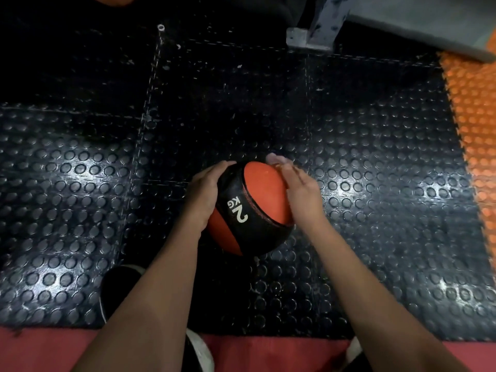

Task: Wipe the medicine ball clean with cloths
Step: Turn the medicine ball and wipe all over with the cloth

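An orange and black medicine ball [257,189] marked "2 KG" sits over the black studded floor in the middle of the view. My left hand [204,191] holds its left side, fingers curved over the black band. My right hand [298,189] is pressed to its right side with fingers fairly straight along the orange panel. No cloth shows in either hand.
Black studded rubber floor tiles [80,183] spread all round. An orange studded mat [475,124] lies at the right edge. A grey metal post base [308,38] stands at the back. A red strip [40,350] and my shoe [118,288] are near the bottom.
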